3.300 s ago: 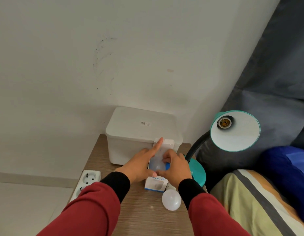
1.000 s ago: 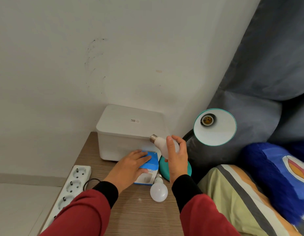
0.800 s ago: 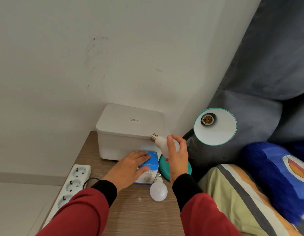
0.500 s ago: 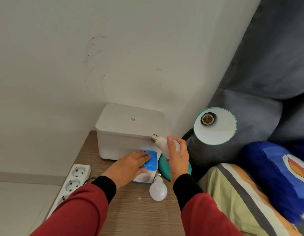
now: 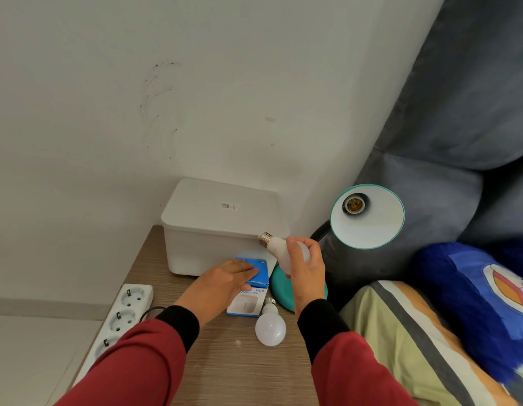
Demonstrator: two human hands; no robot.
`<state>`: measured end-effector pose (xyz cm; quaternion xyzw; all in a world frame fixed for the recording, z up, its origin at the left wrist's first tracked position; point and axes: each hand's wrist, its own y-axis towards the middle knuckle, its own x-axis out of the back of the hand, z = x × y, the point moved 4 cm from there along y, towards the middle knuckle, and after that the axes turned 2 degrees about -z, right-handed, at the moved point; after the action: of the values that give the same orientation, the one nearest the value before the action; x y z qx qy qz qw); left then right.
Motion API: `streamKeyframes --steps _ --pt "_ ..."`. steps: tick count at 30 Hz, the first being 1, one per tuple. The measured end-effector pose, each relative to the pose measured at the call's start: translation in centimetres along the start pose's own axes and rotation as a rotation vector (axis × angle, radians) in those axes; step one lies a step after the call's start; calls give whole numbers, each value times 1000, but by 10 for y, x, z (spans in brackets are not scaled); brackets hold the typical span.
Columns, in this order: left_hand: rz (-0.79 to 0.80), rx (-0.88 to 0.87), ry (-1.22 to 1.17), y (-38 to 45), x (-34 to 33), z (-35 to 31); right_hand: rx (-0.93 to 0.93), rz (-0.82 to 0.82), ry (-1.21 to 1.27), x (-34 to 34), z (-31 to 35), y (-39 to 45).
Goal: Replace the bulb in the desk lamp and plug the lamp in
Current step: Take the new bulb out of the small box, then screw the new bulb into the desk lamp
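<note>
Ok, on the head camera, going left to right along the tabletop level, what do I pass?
Power strip → left hand on the blue box → right hand holding a bulb → lamp shade with its empty socket → blue cushion.

White bulb [image 5: 279, 248] aloft, screw base up-left; teal lamp [image 5: 368, 215], socket [image 5: 354, 204] empty.
</note>
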<state>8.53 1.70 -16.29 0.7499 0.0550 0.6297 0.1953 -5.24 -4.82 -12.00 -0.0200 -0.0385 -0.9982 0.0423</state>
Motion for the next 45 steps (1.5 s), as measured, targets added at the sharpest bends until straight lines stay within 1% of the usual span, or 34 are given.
streamKeyframes --steps 2,3,4,5,7,8,10,12,15,18,21,23,25,28,32,38,45 --pt "-22 25 -39 -1 -1 2 -8 2 -5 0 -2 0" --pt "-5 23 -51 -3 -1 0 -12 0 -8 0 -4 -1" --pt "20 12 -51 -5 -4 0 -17 -5 -11 0 -5 -1" --pt "91 19 -37 -7 -7 0 -20 -10 -14 1 -6 -1" --pt "124 -1 43 -9 -11 1 -24 -15 -14 0 -6 -3" --pt "116 -38 97 -10 -14 3 -31 -8 -7 0 -5 -4" --pt "158 -41 159 -11 -18 5 -43 18 16 -1 -1 -8" --pt "236 56 156 -11 -9 4 -17 29 17 -2 9 -14" --pt "149 187 46 -11 15 2 65 4 -5 1 31 -19" --pt "-24 273 -83 2 51 1 209 -105 -42 13 61 -26" --pt "-176 245 -100 28 85 -11 330 -255 -55 37 82 -30" --pt "-217 211 -131 46 99 -24 390 -310 -16 54 88 -31" --pt "-204 187 -214 65 105 -38 396 -362 -16 70 88 -31" --pt "-184 118 -334 93 111 -65 356 -404 -67 85 79 -25" --pt "-137 63 -393 124 113 -87 294 -384 -125 89 66 -14" --pt "-29 107 -477 143 109 -83 310 -388 -244 80 65 1" --pt "11 140 -514 152 98 -75 257 -367 -246 77 67 13"
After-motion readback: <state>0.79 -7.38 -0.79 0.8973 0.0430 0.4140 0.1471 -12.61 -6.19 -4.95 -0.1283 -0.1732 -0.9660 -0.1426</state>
